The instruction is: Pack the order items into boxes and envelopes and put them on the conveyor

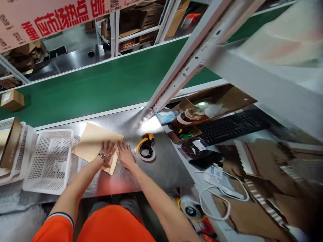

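A flat piece of tan cardboard lies on the shiny steel table. My left hand, with a watch on the wrist, rests palm down on the cardboard's right part. Beside it, my right hand lies flat at the cardboard's right edge, fingers spread and touching the metal. Neither hand grips anything. A yellow and black tape dispenser lies just right of my right hand.
A white plastic basket stands left of the cardboard, with more trays further left. A green conveyor belt runs behind, carrying a small box. To the right are a black keyboard, a white cable and flattened cartons.
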A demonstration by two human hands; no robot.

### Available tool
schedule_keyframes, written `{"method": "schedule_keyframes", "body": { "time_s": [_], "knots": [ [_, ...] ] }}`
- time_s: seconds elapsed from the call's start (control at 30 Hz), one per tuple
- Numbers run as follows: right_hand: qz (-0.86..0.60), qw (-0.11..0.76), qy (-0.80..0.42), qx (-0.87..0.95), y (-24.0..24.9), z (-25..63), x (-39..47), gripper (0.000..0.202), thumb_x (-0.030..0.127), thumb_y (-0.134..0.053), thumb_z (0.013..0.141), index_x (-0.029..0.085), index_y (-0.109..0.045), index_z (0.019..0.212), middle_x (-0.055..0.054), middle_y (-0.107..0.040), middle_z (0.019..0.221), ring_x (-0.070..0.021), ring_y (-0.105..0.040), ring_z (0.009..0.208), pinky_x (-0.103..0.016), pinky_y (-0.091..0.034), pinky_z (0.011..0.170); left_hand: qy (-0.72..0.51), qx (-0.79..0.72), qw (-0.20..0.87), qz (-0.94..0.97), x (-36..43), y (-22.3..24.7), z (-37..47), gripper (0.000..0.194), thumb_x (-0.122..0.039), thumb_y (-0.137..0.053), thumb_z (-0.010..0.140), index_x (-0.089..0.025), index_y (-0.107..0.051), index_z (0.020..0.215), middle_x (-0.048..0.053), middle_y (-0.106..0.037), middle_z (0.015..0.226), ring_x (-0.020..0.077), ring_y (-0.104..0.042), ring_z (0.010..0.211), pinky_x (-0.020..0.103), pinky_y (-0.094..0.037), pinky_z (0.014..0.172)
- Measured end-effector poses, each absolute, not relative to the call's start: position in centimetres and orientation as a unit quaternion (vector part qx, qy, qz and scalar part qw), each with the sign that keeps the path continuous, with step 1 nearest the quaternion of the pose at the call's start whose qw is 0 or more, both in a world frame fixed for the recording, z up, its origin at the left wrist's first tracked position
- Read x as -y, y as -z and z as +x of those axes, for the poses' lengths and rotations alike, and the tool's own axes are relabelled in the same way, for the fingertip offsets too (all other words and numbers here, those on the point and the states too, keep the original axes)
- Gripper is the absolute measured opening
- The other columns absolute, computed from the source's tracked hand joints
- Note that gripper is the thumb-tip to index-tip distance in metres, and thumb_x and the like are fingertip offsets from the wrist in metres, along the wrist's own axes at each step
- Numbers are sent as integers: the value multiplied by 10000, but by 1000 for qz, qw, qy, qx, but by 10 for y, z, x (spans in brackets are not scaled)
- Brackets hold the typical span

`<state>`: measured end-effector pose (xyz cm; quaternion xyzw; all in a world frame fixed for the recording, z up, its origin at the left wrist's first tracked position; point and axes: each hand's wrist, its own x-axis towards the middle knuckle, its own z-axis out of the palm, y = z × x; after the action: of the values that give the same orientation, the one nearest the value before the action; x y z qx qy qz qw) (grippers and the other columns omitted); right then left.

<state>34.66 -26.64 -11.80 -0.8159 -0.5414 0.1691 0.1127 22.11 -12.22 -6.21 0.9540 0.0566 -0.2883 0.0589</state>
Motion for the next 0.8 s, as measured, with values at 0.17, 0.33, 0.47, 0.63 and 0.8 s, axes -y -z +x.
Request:
{"method": "schedule_keyframes", "body": {
  "time_s": [0.17, 0.33, 0.47, 0.63, 0.8],
  "knots": [
    [-813, 94, -163, 551, 110, 390, 237, 652, 238, -297, 1100, 39, -464, 1697, -211, -363, 1835, -461, -227, 1732, -691, -224, 1379, 288, -28, 123, 949, 183, 75, 151, 1097, -352, -749, 849, -126, -282, 1816, 155, -85, 1889, 406, -28, 1776, 678, 9, 1430],
    [-837, 82, -160, 517, 101, 408, 217, 627, 199, -355, 1064, 56, -527, 1649, -214, -447, 1795, -444, -248, 1728, -671, -264, 1368, 298, -58, 170, 937, 227, 88, 69, 1108, -379, -671, 845, -59, -240, 1814, 187, -79, 1894, 400, -51, 1776, 651, -118, 1443],
    [-834, 67, -146, 527, 105, 404, 229, 581, 158, -435, 998, -1, -623, 1524, -327, -479, 1731, -497, -320, 1687, -683, -341, 1317, 269, -144, 234, 923, 214, 64, 38, 713, -385, -563, 975, -269, -567, 1678, 177, -580, 1691, 399, -452, 1641, 619, -320, 1392],
    [-804, 112, -89, 577, 144, 377, 267, 638, 284, -313, 1095, -54, -536, 1589, -361, -414, 1757, -486, -291, 1703, -677, -361, 1315, 16, -470, 219, 855, 129, 9, 5, 489, -254, -378, 1104, -186, -741, 1424, 184, -774, 1238, 308, -718, 1230, 508, -569, 1162],
    [-728, 104, -125, 666, 173, 336, 311, 691, 508, -355, 1102, 126, -538, 1649, -242, -432, 1796, -405, -378, 1687, -673, -335, 1346, -28, -628, 188, 755, 51, -6, -45, 370, -74, -502, 1060, -102, -726, 1353, 198, -707, 1378, 274, -641, 1283, 399, -495, 1161]
  ]
}}
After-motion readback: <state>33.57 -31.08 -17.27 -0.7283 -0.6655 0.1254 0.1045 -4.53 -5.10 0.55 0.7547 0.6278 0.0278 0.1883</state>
